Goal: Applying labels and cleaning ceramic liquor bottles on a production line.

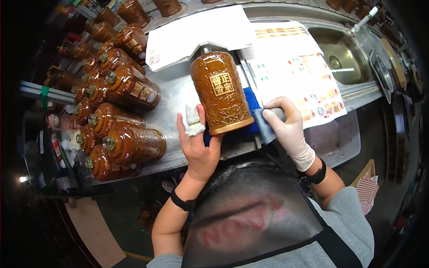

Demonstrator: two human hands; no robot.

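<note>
A brown embossed bottle point(222, 91) with gold characters and a gold base band lies on a blue pad point(251, 99), its neck pointing away from me. My left hand point(199, 147) is bare, fingers stretched and spread along the bottle's lower left side, the thumb by its base. One of its fingers is wrapped in white material point(194, 120). In a white glove, my right hand point(288, 127) pinches a blue-grey flat piece point(266, 125) beside the bottle's base; whether it is cloth or a scraper I cannot tell.
Several similar brown bottles point(134, 142) lie stacked at the left. White paper point(199, 31) covers the bench's back. A sheet of coloured stickers point(297, 85) lies at the right, beside a metal sink point(334, 53). A translucent tub point(344, 138) sits below the sheet.
</note>
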